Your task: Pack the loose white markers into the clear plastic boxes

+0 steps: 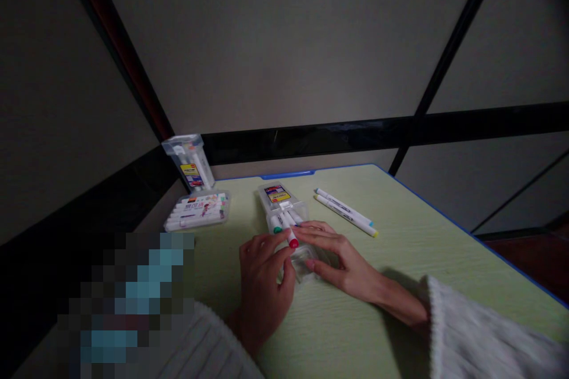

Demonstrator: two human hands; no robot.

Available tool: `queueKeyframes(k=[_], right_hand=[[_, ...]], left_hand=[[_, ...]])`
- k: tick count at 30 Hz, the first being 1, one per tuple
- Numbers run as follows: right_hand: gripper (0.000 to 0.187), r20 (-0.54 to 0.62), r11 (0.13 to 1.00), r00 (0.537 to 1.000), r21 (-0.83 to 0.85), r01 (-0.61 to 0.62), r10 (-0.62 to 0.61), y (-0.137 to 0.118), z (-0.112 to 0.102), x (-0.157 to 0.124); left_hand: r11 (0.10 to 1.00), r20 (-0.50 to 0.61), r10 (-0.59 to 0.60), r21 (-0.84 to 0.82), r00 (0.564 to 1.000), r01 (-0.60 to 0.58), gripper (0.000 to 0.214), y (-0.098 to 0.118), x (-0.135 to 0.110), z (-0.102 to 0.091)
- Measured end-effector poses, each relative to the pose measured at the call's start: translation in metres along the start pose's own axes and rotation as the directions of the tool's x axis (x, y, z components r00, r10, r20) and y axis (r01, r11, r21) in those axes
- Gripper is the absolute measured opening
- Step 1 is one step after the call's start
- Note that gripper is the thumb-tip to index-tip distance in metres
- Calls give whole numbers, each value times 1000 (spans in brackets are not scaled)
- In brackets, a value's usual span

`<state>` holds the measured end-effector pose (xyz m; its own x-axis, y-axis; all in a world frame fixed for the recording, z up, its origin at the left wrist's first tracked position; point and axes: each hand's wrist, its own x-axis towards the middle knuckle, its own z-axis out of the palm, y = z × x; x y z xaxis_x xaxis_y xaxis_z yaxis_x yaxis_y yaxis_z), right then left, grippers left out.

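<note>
A clear plastic marker case [280, 204] lies open on the pale green desk [400, 260], with several white markers sticking out of it. My left hand [262, 284] pinches a red-capped marker [291, 237] at the case's near end. A green-capped marker [276, 226] lies beside it. My right hand [342, 257] rests on the clear lid piece [306, 266] in front of the case, fingers curled over it.
Two loose white markers [347, 213] lie to the right of the case. A flat full marker box [198, 210] lies at the left, and another clear box [189, 163] stands upright behind it. The desk has a blue edge [489, 246] on the right.
</note>
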<state>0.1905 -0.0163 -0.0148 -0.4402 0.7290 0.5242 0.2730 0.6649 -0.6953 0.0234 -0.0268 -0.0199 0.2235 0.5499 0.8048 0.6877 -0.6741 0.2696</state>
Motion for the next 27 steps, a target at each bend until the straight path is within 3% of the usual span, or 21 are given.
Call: queueKeyframes(k=[7, 27], right_hand=[[52, 74, 998, 997, -65, -23, 28, -1, 0, 1], [54, 78, 992, 996, -126, -22, 32, 2, 2, -1]], left_hand=[[999, 39, -48, 5, 998, 48, 22, -3, 1, 1], [991, 53, -121, -51, 991, 124, 19, -3, 3, 0]])
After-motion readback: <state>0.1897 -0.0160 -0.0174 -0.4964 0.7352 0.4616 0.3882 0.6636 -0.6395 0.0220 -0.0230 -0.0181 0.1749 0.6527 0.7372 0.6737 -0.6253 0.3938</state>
